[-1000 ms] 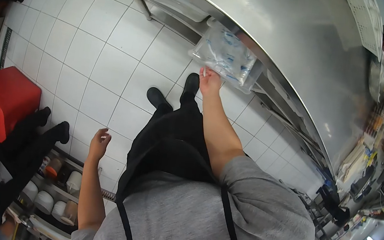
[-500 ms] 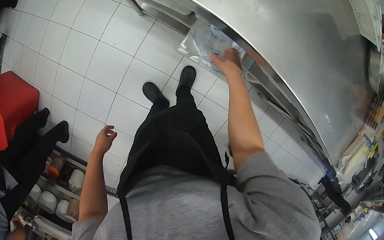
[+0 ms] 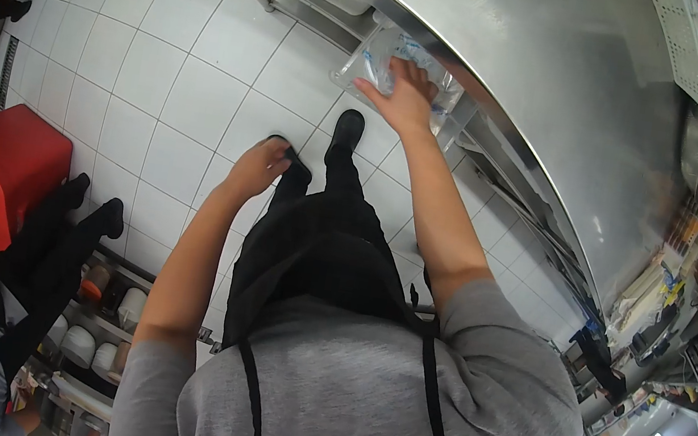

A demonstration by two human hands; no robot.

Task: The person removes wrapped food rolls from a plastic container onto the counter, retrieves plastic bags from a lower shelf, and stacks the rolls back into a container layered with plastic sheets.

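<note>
A clear plastic container (image 3: 348,72) sticks out from under the steel counter (image 3: 522,27), with clear plastic bags printed in blue (image 3: 384,46) inside it. My right hand (image 3: 403,100) reaches over these bags with its fingers spread, the thumb pointing left; whether the fingertips touch the plastic I cannot tell. My left hand (image 3: 259,167) hangs above the floor in front of my left shoe, its fingers loosely bent and apart, with nothing visible in it.
A red box (image 3: 18,169) stands on the left beside another person's dark-clothed legs (image 3: 61,243). Below them are shelves with white containers (image 3: 79,346). A perforated white tray (image 3: 678,42) lies at the counter's far right. White tiles (image 3: 169,92) cover the floor.
My left hand has moved up and right, towards the counter. My right hand has gone from the container's near edge to over the bags, and its fingers have spread.
</note>
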